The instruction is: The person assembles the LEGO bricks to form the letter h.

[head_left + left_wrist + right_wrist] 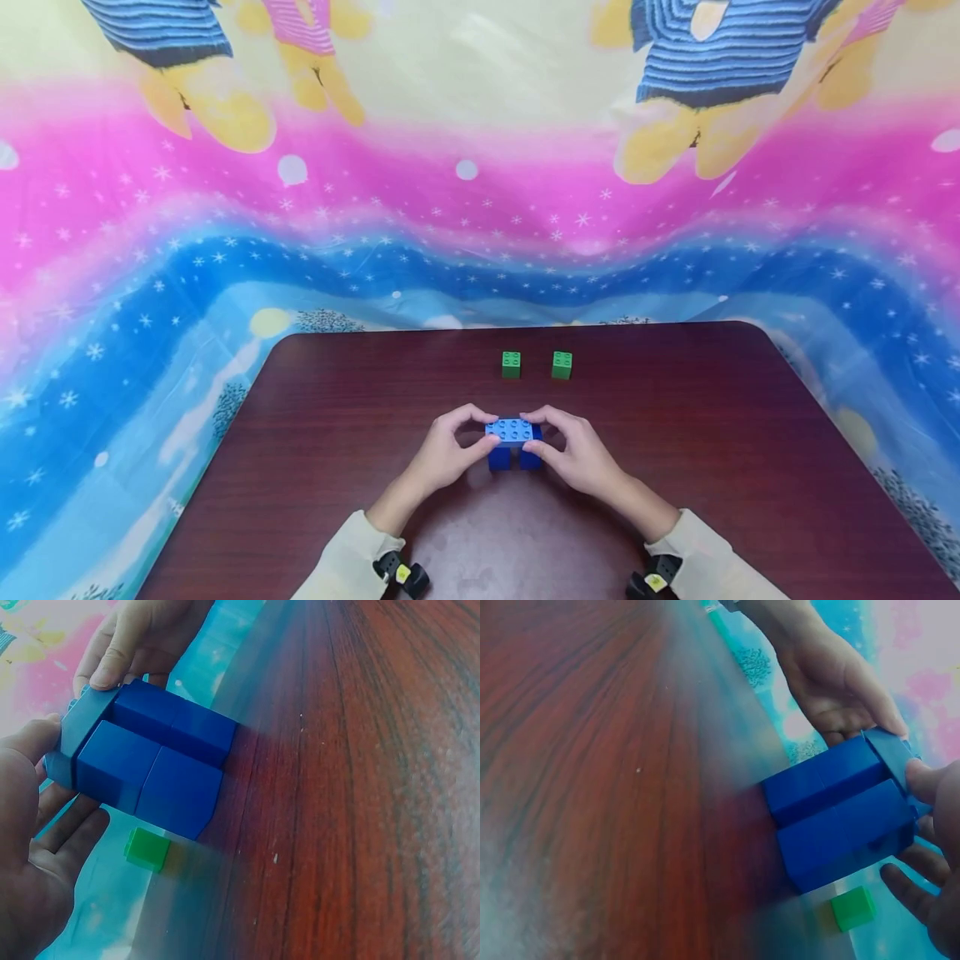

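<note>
A light blue building brick (513,431) with studs on top lies across two dark blue stacks, a left stack (499,459) and a right stack (530,461). Each stack shows two dark blue bricks (180,789) one above the other, and a narrow gap separates the stacks. My left hand (444,450) pinches the left end of the light blue brick between thumb and forefinger. At the other end, my right hand (583,452) pinches it the same way. In the right wrist view, the light blue brick (887,756) is partly hidden by the right thumb.
Two green bricks, one left (511,365) and one right (562,365), stand apart near the far edge of the dark wooden table (360,392). Behind the table hangs a printed cloth (465,275). Each wrist wears a small black camera.
</note>
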Tool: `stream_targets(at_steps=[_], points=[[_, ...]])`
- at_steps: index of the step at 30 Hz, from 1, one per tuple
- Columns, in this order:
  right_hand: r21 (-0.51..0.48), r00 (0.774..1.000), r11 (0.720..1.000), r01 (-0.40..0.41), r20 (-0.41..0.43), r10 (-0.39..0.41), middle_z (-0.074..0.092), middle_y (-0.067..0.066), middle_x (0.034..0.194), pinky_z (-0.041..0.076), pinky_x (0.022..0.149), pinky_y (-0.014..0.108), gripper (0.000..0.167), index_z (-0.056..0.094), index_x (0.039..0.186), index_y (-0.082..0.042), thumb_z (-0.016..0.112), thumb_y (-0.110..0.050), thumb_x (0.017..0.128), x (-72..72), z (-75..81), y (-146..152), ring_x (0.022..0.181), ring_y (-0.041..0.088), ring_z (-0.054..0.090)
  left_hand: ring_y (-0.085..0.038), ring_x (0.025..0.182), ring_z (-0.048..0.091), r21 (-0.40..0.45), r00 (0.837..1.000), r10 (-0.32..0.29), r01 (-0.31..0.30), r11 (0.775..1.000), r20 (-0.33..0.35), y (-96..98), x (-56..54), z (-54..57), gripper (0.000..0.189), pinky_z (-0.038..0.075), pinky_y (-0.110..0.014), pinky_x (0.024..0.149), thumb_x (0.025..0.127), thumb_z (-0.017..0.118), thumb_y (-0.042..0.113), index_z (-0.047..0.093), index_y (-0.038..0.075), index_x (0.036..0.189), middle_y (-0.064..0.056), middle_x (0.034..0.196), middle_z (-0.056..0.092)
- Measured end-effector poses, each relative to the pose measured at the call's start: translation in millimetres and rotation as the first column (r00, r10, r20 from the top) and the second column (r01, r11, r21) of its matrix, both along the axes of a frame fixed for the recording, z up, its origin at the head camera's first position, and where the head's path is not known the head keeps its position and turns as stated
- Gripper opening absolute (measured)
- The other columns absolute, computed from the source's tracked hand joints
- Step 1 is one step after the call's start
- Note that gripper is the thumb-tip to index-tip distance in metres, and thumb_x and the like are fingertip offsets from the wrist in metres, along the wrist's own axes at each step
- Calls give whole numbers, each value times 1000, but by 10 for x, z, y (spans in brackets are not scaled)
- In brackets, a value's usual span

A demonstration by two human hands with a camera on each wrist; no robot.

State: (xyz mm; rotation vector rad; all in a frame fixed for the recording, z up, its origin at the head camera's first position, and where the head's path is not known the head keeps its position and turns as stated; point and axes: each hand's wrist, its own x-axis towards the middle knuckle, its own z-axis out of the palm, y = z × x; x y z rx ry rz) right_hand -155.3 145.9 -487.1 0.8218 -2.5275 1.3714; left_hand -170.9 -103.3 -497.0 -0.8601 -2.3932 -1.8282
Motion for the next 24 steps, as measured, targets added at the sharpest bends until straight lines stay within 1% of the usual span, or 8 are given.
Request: stream_targets(at_steps=[3,7,11,16,18,20,24], points=[[-6,1000,1000,-1,-15,1,72,0,117,60,78,32,37,69,125,-12,80,-16,89,-4,-16,-4,91,13,68,-28,107,69,-1,1000,-3,3,1000,-11,-2,1,9,23,56,-43,93,93,76,17,69,11,115,-5,116,71],[4,999,1000,-10,-46,10,71,-2,115,60,77,30,37,69,124,-14,80,-17,89,-25,-30,3,89,10,67,-25,106,70,10,1000,-3,3,1000,-25,-1,0,18,23,57,-43,92,93,77,14,70,10,114,-6,115,71],[26,998,1000,-6,-55,7,71,-4,114,60,78,29,37,69,124,-15,81,-18,89,-26,-39,20,89,9,67,-24,106,70,7,1000,-5,5,1000,-20,8,-4,17,23,57,-44,92,92,77,13,70,10,114,-6,115,71],[44,998,999,-5,-65,7,71,-3,115,60,78,30,37,69,123,-15,81,-19,88,-37,-23,23,88,11,68,-30,106,69,21,1000,-6,6,1000,-9,16,-7,21,24,56,-49,91,92,78,12,70,8,114,-9,115,71],[42,998,999,-3,-70,6,71,-3,114,60,77,29,38,69,123,-16,82,-19,88,-38,-17,20,87,10,67,-31,106,70,24,1000,-3,3,1000,-11,17,-4,17,24,56,-49,91,92,77,13,70,8,115,-9,115,71],[38,997,999,-1,-71,4,72,-3,113,60,76,29,38,68,123,-16,82,-18,88,-35,-18,20,86,9,67,-30,105,70,13,1000,6,-6,1000,-21,16,4,10,24,57,-47,90,93,76,16,70,10,116,-8,115,71],[30,998,1000,-3,-61,5,72,-3,113,60,76,28,38,68,124,-16,81,-20,88,-31,-26,20,85,9,66,-21,101,71,-34,999,29,-31,999,-41,10,21,5,25,59,-36,88,94,76,20,70,14,117,-3,115,71]])
